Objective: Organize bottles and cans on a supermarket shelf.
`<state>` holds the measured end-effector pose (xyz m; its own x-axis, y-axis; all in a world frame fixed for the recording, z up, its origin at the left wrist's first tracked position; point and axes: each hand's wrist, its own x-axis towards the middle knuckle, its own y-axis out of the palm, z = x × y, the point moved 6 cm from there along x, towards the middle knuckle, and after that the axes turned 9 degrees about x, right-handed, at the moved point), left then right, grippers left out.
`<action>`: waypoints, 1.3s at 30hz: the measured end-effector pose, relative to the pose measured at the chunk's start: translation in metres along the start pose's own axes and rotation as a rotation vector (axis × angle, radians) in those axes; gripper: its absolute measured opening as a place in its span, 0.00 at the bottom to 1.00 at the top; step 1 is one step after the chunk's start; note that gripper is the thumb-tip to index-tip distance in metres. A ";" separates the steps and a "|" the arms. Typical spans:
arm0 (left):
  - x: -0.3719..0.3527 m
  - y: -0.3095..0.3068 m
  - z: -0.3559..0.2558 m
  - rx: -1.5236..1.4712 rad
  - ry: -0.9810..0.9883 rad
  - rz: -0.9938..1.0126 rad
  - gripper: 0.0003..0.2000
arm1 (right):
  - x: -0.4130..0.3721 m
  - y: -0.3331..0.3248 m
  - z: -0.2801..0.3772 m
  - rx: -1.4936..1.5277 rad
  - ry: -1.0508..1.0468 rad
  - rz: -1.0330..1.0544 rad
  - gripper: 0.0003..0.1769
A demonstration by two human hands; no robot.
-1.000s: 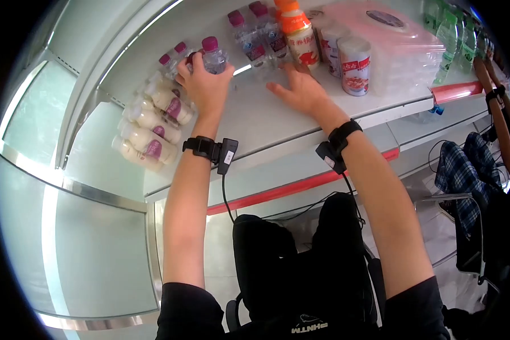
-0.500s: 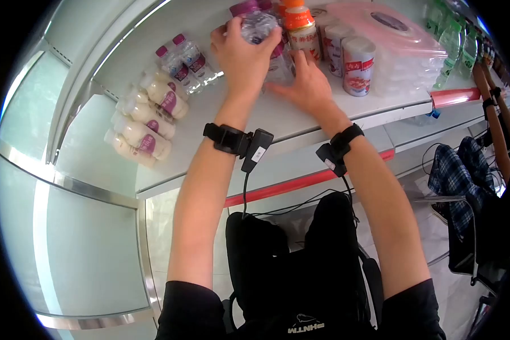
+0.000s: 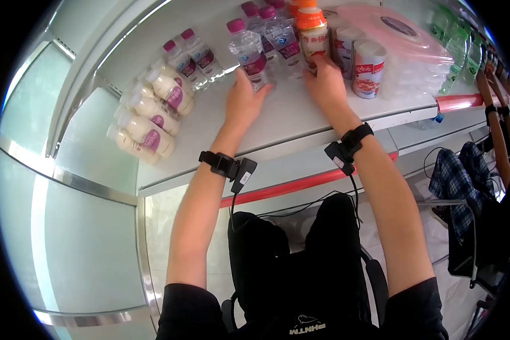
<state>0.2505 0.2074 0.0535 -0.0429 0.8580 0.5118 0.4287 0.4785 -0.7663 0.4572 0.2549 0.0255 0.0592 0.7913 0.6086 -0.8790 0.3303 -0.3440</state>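
Note:
A clear water bottle point(image 3: 248, 50) with a purple cap stands at the front of a small group of similar bottles. My left hand point(image 3: 245, 101) is around its lower part, fingers on the left side and thumb on the right. My right hand point(image 3: 327, 86) has its fingers curled against the lower part of an orange-capped bottle point(image 3: 313, 34), with the thumb at its left side. Just right of that hand is a red and white can point(image 3: 369, 71). Another purple-capped bottle point(image 3: 283, 37) stands between my hands.
Several cream-coloured bottles point(image 3: 147, 131) and two water bottles point(image 3: 200, 54) stand on the left of the white shelf point(image 3: 209, 127). Clear containers with a pink lid point(image 3: 379, 25) and green bottles point(image 3: 454, 51) are on the right. At far right another person's arm point(image 3: 496, 122) reaches in.
My left hand has come down from the bottle tops to a bottle's lower part. My right hand has shifted right onto the orange-capped bottle. The view has moved slightly.

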 end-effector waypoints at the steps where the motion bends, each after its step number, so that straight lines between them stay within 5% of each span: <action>1: 0.000 -0.001 -0.005 0.068 0.007 0.042 0.35 | 0.000 -0.004 0.001 0.003 0.065 0.000 0.15; 8: 0.023 0.020 -0.021 0.152 0.080 0.013 0.29 | 0.000 0.006 0.011 0.018 0.019 0.167 0.15; 10: 0.025 0.030 -0.021 0.110 0.045 -0.009 0.34 | -0.001 0.001 0.017 0.048 -0.141 0.059 0.14; 14: 0.020 0.035 -0.013 0.048 -0.089 -0.063 0.33 | 0.000 0.003 0.011 0.054 -0.020 0.130 0.15; 16: 0.016 0.038 -0.006 -0.053 -0.235 0.020 0.41 | -0.001 0.004 0.011 0.066 -0.084 0.124 0.16; 20: 0.014 0.035 -0.013 0.023 -0.222 -0.137 0.41 | 0.000 0.006 0.013 0.070 -0.144 0.151 0.18; 22: 0.012 0.035 -0.015 0.054 -0.293 -0.018 0.39 | -0.001 0.006 0.013 0.107 -0.132 0.215 0.20; 29: 0.007 0.031 -0.016 0.004 -0.283 -0.057 0.36 | -0.004 0.005 0.015 0.266 -0.022 0.213 0.20; 39: 0.006 0.037 -0.013 -0.018 -0.252 -0.078 0.32 | 0.000 0.004 0.011 0.202 -0.147 0.118 0.18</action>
<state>0.2775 0.2281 0.0334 -0.2987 0.8394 0.4541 0.4310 0.5432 -0.7205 0.4482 0.2503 0.0321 -0.1055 0.7303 0.6749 -0.9531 0.1193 -0.2781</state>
